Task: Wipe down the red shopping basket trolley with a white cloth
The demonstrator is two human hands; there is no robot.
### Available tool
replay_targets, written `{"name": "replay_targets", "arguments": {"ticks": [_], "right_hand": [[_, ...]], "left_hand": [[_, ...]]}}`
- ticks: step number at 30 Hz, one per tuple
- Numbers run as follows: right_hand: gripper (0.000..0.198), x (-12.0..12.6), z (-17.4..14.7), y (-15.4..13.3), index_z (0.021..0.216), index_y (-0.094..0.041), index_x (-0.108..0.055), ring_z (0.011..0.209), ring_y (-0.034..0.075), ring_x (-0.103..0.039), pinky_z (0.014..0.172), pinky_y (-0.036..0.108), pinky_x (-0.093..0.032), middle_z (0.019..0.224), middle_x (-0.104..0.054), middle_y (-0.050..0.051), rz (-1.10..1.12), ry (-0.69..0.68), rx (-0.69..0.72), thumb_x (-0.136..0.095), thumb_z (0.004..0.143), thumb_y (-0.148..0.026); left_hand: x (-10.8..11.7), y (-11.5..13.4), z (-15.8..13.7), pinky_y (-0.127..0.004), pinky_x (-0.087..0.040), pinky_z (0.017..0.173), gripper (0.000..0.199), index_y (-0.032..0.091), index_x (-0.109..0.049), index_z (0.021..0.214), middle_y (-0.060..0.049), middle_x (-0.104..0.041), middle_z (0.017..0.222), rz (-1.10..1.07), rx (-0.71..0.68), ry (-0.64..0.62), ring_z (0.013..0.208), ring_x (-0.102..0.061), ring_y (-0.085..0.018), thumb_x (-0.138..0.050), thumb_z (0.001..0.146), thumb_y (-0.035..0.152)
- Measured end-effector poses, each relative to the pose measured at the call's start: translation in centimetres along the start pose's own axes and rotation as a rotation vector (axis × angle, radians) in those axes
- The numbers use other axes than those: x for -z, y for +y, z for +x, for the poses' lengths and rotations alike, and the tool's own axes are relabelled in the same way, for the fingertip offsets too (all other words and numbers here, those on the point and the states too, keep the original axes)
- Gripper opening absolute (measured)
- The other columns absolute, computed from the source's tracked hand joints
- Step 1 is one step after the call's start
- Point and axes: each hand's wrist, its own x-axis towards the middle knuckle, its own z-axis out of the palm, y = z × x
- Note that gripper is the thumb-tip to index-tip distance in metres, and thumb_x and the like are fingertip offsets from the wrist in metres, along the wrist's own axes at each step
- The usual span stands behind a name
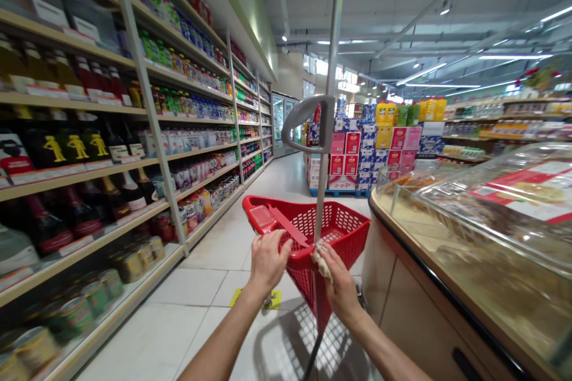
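A red plastic shopping basket [344, 244] with perforated walls stands in front of me, its handles folded along the rim. A tall metal pole [328, 59] rises past its near side and carries a grey loop-shaped grip [292, 125]. My left hand [269, 259] rests on the near left rim, fingers bent over the edge. Against the near rim by the pole's lower part, my right hand [337, 280] presses a crumpled pale cloth [322, 261]. The inside of the basket shows only in part.
Shelves of bottles and cans [134, 125] line the left side. A wooden display counter [393, 262] with clear plastic covers stands close on the right. Ahead, stacked drink cartons [346, 158] sit on a blue pallet. A yellow floor sticker [239, 296] lies on the tiles.
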Motion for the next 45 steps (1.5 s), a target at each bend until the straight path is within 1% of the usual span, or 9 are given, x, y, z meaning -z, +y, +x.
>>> {"name": "replay_targets", "arguments": {"ticks": [8,11,17,20,26,32,35,41,45], "right_hand": [[0.029,1.9,5.3,-2.3,0.099,-0.019,-0.059,0.090,0.017,-0.060,0.083,0.034,-0.047,0.097,-0.065,0.005,0.082,-0.006,-0.330,-0.042,0.077,-0.014],[0.031,3.2,5.0,-3.1,0.102,-0.021,-0.059,0.097,0.017,-0.057,0.088,0.034,-0.044,0.102,-0.064,0.004,0.079,-0.144,-0.208,-0.043,0.076,-0.014],[0.030,6.0,4.7,-0.9,0.102,-0.021,-0.059,0.098,0.018,-0.057,0.085,0.033,-0.045,0.104,-0.063,0.005,-0.029,-0.124,-0.309,-0.038,0.080,-0.019],[0.031,5.2,5.1,-1.1,0.102,-0.019,-0.059,0.095,0.020,-0.058,0.084,0.036,-0.045,0.103,-0.063,0.006,-0.130,-0.090,-0.348,-0.038,0.079,-0.017],[0.042,2.2,5.1,-4.1,0.113,-0.016,-0.053,0.110,0.020,-0.047,0.097,0.038,-0.033,0.117,-0.055,0.008,-0.167,-0.202,-0.036,-0.042,0.073,-0.009],[0.036,5.0,6.0,-1.3,0.110,-0.017,-0.053,0.097,0.020,-0.056,0.084,0.035,-0.043,0.106,-0.061,0.008,-0.287,-0.175,-0.370,-0.036,0.079,-0.015],[0.043,3.1,6.4,-2.4,0.112,-0.015,-0.052,0.105,0.023,-0.051,0.092,0.041,-0.037,0.112,-0.058,0.011,-0.300,-0.214,-0.302,-0.040,0.071,-0.009],[0.066,-0.7,6.8,-4.2,0.130,-0.010,-0.033,0.122,0.027,-0.033,0.100,0.047,-0.026,0.129,-0.041,0.015,0.007,-0.157,-0.273,-0.046,0.065,-0.014],[0.065,0.9,6.7,-1.9,0.135,-0.017,-0.020,0.115,0.018,-0.044,0.093,0.037,-0.039,0.124,-0.049,0.010,0.274,-0.036,-0.311,-0.034,0.071,-0.011]], "left_hand": [[-1.9,1.7,0.5,-0.049,-0.022,0.101,0.025,0.021,-0.058,0.091,-0.003,-0.061,0.105,-0.153,-0.102,-0.094,0.110,-0.046,-0.019,-0.036,0.082,0.029],[-2.2,1.4,1.2,-0.044,-0.027,0.101,0.029,0.021,-0.057,0.098,-0.004,-0.061,0.107,-0.175,-0.195,-0.093,0.107,-0.050,-0.016,-0.033,0.082,0.025],[-2.2,-1.6,3.0,-0.054,-0.023,0.100,0.038,0.020,-0.051,0.113,-0.009,-0.045,0.129,0.026,0.128,-0.008,0.124,-0.031,-0.024,-0.034,0.083,0.035],[-2.8,-1.5,2.7,-0.056,-0.022,0.099,0.040,0.020,-0.049,0.116,-0.008,-0.042,0.131,0.050,0.150,-0.055,0.126,-0.028,-0.024,-0.031,0.084,0.037],[-2.3,-0.9,1.8,-0.055,-0.017,0.102,0.040,0.018,-0.047,0.118,-0.009,-0.043,0.130,0.143,0.108,-0.068,0.125,-0.031,-0.023,-0.032,0.084,0.032],[-1.8,-1.0,1.1,-0.055,-0.016,0.102,0.037,0.020,-0.047,0.117,-0.007,-0.044,0.130,0.080,0.034,-0.082,0.123,-0.034,-0.021,-0.034,0.083,0.028],[-2.1,-0.4,0.8,-0.058,-0.014,0.101,0.036,0.020,-0.049,0.115,-0.008,-0.045,0.128,0.028,0.034,-0.042,0.122,-0.035,-0.022,-0.036,0.082,0.028],[-1.4,1.8,1.5,-0.053,-0.020,0.102,0.040,0.019,-0.041,0.121,-0.009,-0.044,0.129,-0.202,0.013,0.042,0.122,-0.035,-0.019,-0.025,0.086,0.030],[-1.4,4.5,2.8,-0.053,-0.019,0.102,0.037,0.024,-0.049,0.113,-0.005,-0.051,0.124,-0.261,-0.105,-0.141,0.118,-0.041,-0.018,-0.024,0.087,0.033]]}}
